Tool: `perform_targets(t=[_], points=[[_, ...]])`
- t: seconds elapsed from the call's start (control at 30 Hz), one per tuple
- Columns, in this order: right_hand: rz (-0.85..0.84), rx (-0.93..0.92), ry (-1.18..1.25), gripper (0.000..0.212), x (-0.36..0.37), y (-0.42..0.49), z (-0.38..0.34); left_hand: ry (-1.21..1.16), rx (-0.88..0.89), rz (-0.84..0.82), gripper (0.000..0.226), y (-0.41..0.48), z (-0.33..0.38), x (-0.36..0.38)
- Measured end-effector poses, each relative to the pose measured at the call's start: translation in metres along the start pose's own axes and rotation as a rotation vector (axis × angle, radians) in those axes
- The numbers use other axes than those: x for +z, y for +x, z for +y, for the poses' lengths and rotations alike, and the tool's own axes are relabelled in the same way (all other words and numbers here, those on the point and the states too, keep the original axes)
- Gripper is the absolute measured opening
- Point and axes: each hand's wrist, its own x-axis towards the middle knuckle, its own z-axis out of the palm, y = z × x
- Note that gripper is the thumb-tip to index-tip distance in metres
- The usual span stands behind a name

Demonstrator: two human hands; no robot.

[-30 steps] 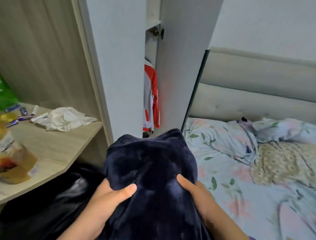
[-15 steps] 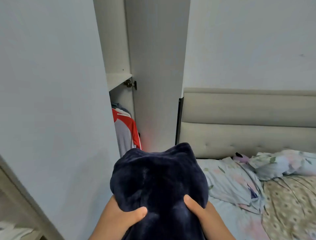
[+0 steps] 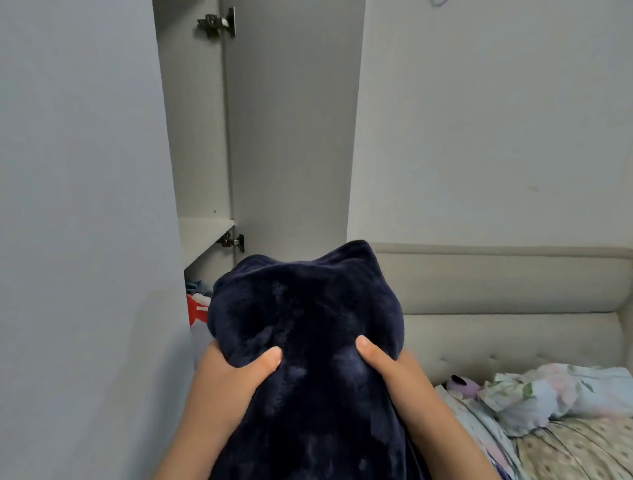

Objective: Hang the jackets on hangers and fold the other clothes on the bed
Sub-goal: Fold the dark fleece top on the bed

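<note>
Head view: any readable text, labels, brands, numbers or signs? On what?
No readable text in this view.
navy fleece garment, gripped by left hand and right hand: no label or print showing.
red garment in the wardrobe: white patches, mostly hidden, not legible.
wall mark: cut off at the top edge, unreadable.

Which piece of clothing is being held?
The dark navy plush garment, gripped by left hand and right hand; the red garment is in the wardrobe.

Bare left hand (image 3: 224,380) and right hand (image 3: 394,375) — bare forearms (image 3: 455,442) to the frame's lower edge — short thumbnails (image 3: 361,342).
</note>
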Motion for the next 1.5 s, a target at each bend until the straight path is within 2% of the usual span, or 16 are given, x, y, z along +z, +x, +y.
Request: perform_targets(t=[0.37, 0.57, 0.73, 0.87, 1.0, 1.1, 1.27, 1.4, 1.47, 1.5], points=[[0.105, -0.256, -0.053, 0.053, 0.047, 0.081, -0.055, 0.004, 0.210, 0.126, 0.064, 0.096, 0.057, -0.002], [0.165, -0.378, -0.033, 0.038, 0.072, 0.156, -0.076, 0.071, 0.277, 0.317, 0.052, 0.149, 0.082, 0.002], [0.048, -0.461, -0.030, 0.036, 0.097, 0.238, -0.091, 0.072, 0.301, 0.521, 0.048, 0.202, 0.089, 0.001], [-0.121, -0.538, 0.001, 0.033, 0.115, 0.306, -0.104, 0.070, 0.316, 0.708, 0.049, 0.243, 0.093, 0.007], [-0.279, -0.574, 0.070, 0.040, 0.135, 0.372, -0.116, 0.093, 0.294, 0.825, 0.043, 0.286, 0.106, 0.006], [-0.428, -0.505, 0.060, 0.040, 0.158, 0.422, -0.124, 0.134, 0.237, 0.910, 0.048, 0.317, 0.115, 0.000], [-0.700, -0.298, -0.199, 0.043, 0.206, 0.495, -0.129, 0.152, 0.065, 0.967, 0.056, 0.351, 0.096, -0.014], [-0.687, -0.176, -0.458, 0.047, 0.250, 0.540, -0.110, 0.352, -0.078, 0.979, 0.083, 0.363, 0.088, -0.019], [-0.621, -0.215, -0.471, 0.043, 0.265, 0.555, -0.102, 0.530, -0.141, 0.994, 0.094, 0.365, 0.093, -0.014], [-0.571, -0.272, -0.460, 0.043, 0.270, 0.561, -0.101, 0.692, -0.162, 1.013, 0.098, 0.364, 0.095, -0.008]])
